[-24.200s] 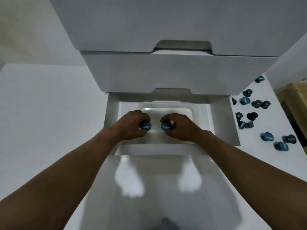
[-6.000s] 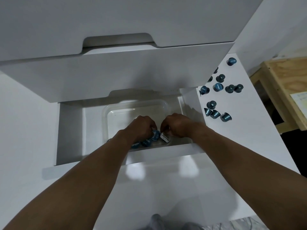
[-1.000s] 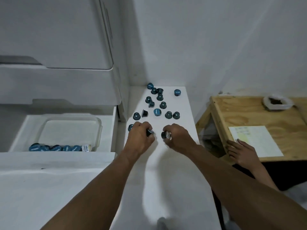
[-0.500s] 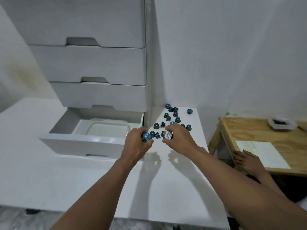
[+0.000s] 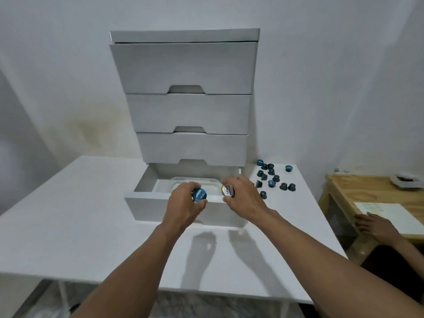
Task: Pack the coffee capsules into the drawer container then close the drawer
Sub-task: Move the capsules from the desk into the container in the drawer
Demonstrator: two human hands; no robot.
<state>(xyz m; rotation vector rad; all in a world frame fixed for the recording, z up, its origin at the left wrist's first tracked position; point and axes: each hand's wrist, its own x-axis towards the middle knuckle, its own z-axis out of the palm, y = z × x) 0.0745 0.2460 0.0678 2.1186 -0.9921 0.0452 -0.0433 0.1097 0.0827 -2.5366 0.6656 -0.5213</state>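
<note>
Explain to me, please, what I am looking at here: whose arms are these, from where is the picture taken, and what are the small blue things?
There is no machine here. The camera sits on a person's head and looks forward and down, so the two arms reaching in from below are that person's own. The left hand holds a blue coffee capsule. The right hand holds a second capsule, whose pale label faces us. Both hands hover over the open bottom drawer of a grey drawer unit, and a clear container lies inside the drawer. The unit stands on a white table. To its right, loose capsules lie scattered on the table. At the far right is a wooden table with a sheet of paper, and a second person's hand rests near the paper.
</note>
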